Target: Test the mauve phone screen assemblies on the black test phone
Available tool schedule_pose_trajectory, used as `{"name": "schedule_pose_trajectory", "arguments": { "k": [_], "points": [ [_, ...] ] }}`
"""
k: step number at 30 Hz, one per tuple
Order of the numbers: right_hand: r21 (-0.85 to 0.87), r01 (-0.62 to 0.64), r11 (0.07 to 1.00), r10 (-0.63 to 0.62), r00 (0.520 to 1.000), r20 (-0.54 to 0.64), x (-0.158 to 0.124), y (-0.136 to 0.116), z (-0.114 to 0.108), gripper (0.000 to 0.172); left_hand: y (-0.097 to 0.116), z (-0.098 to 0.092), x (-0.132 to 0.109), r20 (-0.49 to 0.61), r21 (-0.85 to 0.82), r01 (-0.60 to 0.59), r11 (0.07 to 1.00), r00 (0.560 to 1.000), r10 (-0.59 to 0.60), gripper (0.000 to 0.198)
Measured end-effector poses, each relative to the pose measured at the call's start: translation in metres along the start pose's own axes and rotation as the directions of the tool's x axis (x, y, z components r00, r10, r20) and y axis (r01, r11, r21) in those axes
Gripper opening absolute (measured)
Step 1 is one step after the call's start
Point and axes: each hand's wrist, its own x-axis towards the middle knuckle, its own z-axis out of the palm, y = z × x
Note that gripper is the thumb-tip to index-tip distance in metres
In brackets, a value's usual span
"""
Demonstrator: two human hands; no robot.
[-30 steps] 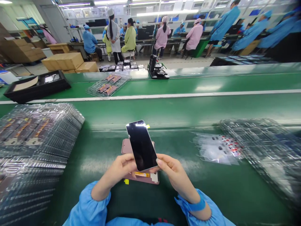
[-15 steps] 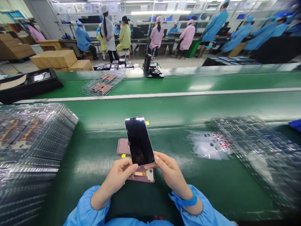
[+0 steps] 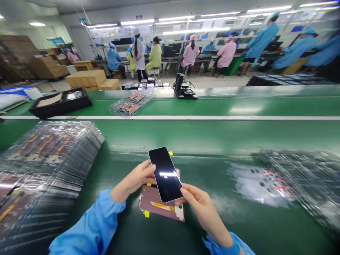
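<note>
A black phone screen (image 3: 165, 173) with a pale edge is held tilted above the green bench, its dark glass towards me and a light reflected across it. My left hand (image 3: 136, 177) grips its left long edge, thumb at the front and fingers behind. At its lower right corner, my right hand (image 3: 198, 202) pinches it between thumb and fingers. Below lies another screen panel (image 3: 159, 203), brown back up, with an orange flex cable (image 3: 162, 206) and a yellow tab (image 3: 146, 213). The held screen partly covers what lies beneath.
Clear plastic trays (image 3: 61, 156) holding brown-backed panels are stacked at left. At right lie a pile of plastic films (image 3: 261, 184) and more clear trays (image 3: 300, 173). A black stand (image 3: 183, 86) and a panel tray (image 3: 131, 102) sit across the bench. Several people work behind.
My left hand has shifted from the screen's bottom edge up to its left side. The right hand keeps its hold on the lower right corner. The view has tilted up and turned left.
</note>
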Motion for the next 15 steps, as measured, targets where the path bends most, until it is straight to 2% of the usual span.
{"name": "schedule_pose_trajectory", "arguments": {
  "k": [2,4,7,9,11,13,15],
  "points": [
    [0.024,-0.062,0.998,0.062,0.998,0.008,0.003,0.006,0.000,0.062,0.012,-0.016,0.019,-0.079,-0.045,0.033,0.998,0.996,-0.037,0.045],
    [0.057,-0.097,0.994,0.098,0.995,-0.014,0.006,0.012,-0.002,0.072,0.021,-0.032,0.041,-0.134,-0.012,0.054,0.998,0.989,-0.055,0.041],
    [0.072,-0.073,0.995,0.077,0.995,-0.064,0.011,0.018,-0.006,0.081,0.032,-0.054,0.071,-0.303,0.044,0.022,0.999,0.953,-0.007,0.032],
    [0.052,-0.060,0.997,0.064,0.995,-0.081,0.013,0.021,-0.010,0.082,0.038,-0.067,0.084,-0.445,0.095,-0.013,0.995,0.894,0.054,0.027],
    [0.033,-0.070,0.997,0.074,0.992,-0.105,0.014,0.023,-0.014,0.082,0.045,-0.079,0.087,-0.576,0.170,-0.043,0.984,0.807,0.134,0.029],
    [0.023,-0.095,0.995,0.097,0.988,-0.118,0.014,0.024,-0.016,0.084,0.051,-0.086,0.074,-0.673,0.269,-0.064,0.961,0.701,0.235,0.035],
    [0.009,-0.112,0.994,0.113,0.985,-0.131,0.013,0.024,-0.016,0.085,0.055,-0.085,0.046,-0.706,0.384,-0.077,0.920,0.618,0.346,0.041]
  ]
}}
